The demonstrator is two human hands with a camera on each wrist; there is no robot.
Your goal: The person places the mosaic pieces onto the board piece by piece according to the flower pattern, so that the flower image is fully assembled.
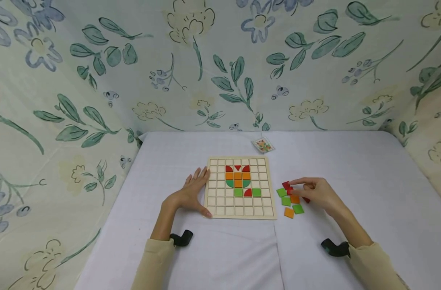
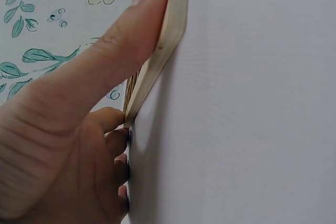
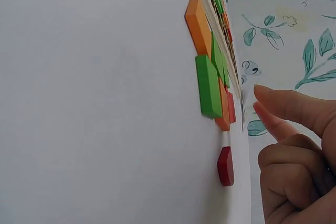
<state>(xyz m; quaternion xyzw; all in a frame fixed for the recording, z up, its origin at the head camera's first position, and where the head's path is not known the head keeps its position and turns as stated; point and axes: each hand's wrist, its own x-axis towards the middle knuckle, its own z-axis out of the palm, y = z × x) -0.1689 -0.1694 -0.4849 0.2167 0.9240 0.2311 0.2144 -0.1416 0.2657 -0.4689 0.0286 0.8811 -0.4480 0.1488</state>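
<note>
Board (image 1: 218,202): lies flat before me on the white cloth (image 1: 235,249), divided into square cells.
Laid tiles (image 1: 238,176): sit in its cells; the farthest row is red, a triangle between two curved pieces; then three orange; then green, orange, green; nearest me, a red curved piece between two green squares.
Left hand (image 1: 189,196): I have it spread, fingers at the board's left edge, thumb resting on the near left corner, not closed round it.
Loose tiles (image 1: 295,199): red, green and orange, gathered just right of the board.
Right hand (image 1: 316,193): I hold it over them, index and thumb parted with a bare gap between, the other fingers curled in; whether a tip touches a red tile (image 1: 290,191), I cannot tell.
Card (image 1: 263,145): lies just past the board's far edge, near its right corner.
Black devices (image 1: 335,247): one at each wrist, by my beige sleeves (image 1: 153,259).
Backdrop (image 1: 238,108): flowers and leaves, rising behind the table.
</note>
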